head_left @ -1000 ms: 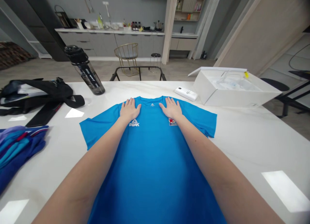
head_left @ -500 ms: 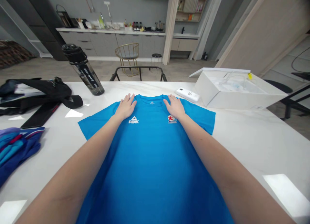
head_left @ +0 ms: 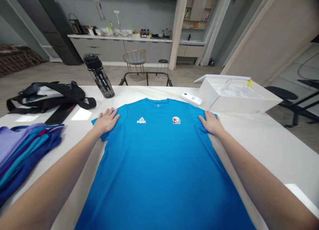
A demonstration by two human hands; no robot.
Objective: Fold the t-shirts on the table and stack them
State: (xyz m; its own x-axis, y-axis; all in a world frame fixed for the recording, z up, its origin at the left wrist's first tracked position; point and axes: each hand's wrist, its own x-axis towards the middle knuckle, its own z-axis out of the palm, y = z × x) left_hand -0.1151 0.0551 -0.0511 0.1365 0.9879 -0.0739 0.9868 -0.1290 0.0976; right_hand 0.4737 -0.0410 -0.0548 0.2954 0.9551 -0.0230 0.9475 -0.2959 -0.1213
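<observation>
A blue T-shirt [head_left: 157, 157] lies spread front side up on the white table, its collar at the far end. White PEAK lettering marks one side of its chest and a round badge with a red star the other. My left hand [head_left: 106, 120] rests flat on the left sleeve, fingers stretched out. On the opposite sleeve lies my right hand [head_left: 211, 122], palm down with its fingers extended. Neither hand grips the cloth. The shirt's bottom hem is outside the view.
Folded clothes [head_left: 30, 150] are stacked at the left, with a black bag [head_left: 57, 94] and a dark flat object [head_left: 59, 114] behind them. A black-topped bottle [head_left: 101, 79] stands beyond the shirt. At the back right are a white device [head_left: 191, 98] and an opened white box [head_left: 239, 97].
Both hands have moved apart, from the shoulders beside the collar outward onto the sleeves. The view has shifted slightly, showing more of the folded clothes.
</observation>
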